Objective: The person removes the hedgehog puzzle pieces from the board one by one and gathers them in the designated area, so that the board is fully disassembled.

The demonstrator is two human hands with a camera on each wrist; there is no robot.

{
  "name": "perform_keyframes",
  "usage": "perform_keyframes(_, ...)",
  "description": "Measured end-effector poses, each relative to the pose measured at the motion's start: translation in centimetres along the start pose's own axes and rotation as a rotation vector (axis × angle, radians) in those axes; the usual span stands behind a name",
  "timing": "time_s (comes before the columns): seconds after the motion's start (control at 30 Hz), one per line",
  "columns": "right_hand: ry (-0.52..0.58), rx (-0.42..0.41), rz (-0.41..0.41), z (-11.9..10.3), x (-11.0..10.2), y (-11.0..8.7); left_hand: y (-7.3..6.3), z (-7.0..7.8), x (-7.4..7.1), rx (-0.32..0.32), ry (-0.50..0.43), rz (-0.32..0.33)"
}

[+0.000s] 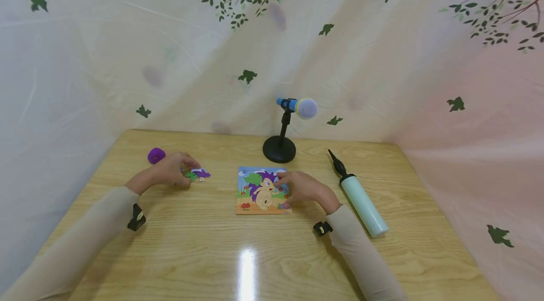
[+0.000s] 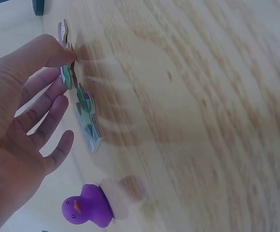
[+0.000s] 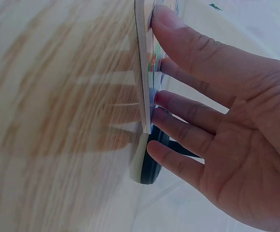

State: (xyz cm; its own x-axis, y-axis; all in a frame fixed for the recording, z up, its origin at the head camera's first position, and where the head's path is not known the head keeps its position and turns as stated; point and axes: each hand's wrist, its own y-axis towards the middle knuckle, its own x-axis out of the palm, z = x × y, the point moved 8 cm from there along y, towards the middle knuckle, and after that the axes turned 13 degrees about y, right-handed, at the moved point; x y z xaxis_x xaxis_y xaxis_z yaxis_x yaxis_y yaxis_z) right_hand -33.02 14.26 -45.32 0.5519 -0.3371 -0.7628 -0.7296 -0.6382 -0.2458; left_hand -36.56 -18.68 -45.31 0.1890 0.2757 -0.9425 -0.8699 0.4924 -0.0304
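Observation:
My left hand [image 1: 173, 168] pinches a green and purple jigsaw piece [image 1: 200, 174] between thumb and fingers, at the left of the table. In the left wrist view a second jigsaw piece [image 2: 88, 118], green and pale blue, lies flat just below the fingertips. A square picture puzzle [image 1: 260, 192] showing a purple-spined hedgehog lies at the middle of the table. Over its right edge is my right hand [image 1: 303, 187], with fingers extended and thumb [image 3: 166, 17] resting on the picture. The right wrist view shows the puzzle edge-on, flat on the table.
A purple rubber duck [image 2: 89, 205] sits beyond the left hand. Behind the puzzle stands a toy microphone [image 1: 306, 108] on a round black base [image 1: 279, 150]. To the right lies a pale blue hand pump [image 1: 364, 204] with a black nozzle. A printed curtain [image 1: 204, 79] hangs behind the table.

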Motion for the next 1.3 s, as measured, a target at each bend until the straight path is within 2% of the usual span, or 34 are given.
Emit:
perform_keyframes(0.53, 0.014, -0.001, -0.002, -0.08, 0.01, 0.01, -0.44, 0.11, 0.02, 0.036, -0.014, 0.024)
perform_keyframes(0.77, 0.002, -0.002, 0.002, -0.07, -0.01, -0.03, -0.42, -0.31, -0.07, 0.001, -0.023, 0.018)
perform_keyframes(1.3, 0.026, -0.003, 0.009, -0.19, -0.11, -0.18, -0.42, -0.09, 0.05, 0.009, -0.037, 0.006)
